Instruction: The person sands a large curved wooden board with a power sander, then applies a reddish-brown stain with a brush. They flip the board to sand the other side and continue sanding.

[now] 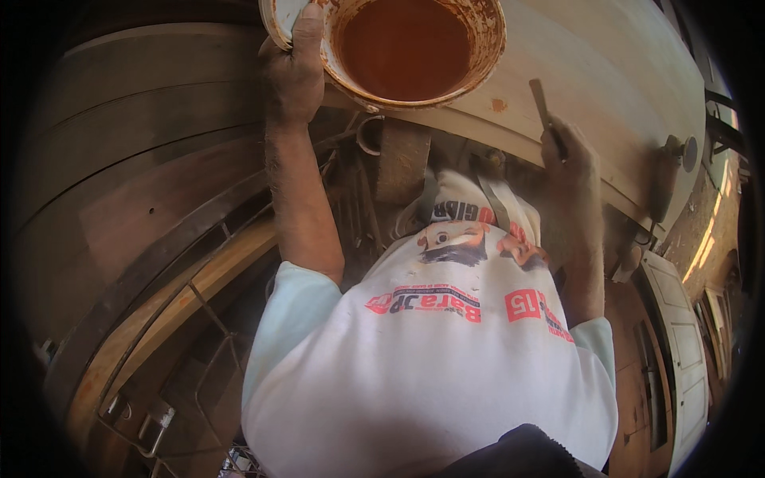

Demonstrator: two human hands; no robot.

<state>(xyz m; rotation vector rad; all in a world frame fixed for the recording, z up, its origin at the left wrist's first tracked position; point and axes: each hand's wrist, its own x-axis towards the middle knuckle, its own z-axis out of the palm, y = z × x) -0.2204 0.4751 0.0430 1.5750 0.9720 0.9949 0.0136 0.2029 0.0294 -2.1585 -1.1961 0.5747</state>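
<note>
A bucket [488,60] of reddish-brown liquid stands at the top of the view, its pale rim streaked with the same colour. Just left of it, my left hand [296,76] is closed on a whitish, curved-edged piece like a lid [280,17]. The thumb lies over this piece, close against the bucket's rim; the other fingers are mostly hidden. On the right, my right hand [570,147] grips a narrow, flat, brownish tool [539,103], tilted with its end pointing up. Motion blurs this hand, and the tool's exact kind cannot be told.
Under the bucket lies a broad pale wooden panel [590,56] with a small brown smear [499,105]. Dark boards [159,103] fill the left side. Below them runs a bent metal bar frame [211,299]. A white panelled door [677,319] leans at the right.
</note>
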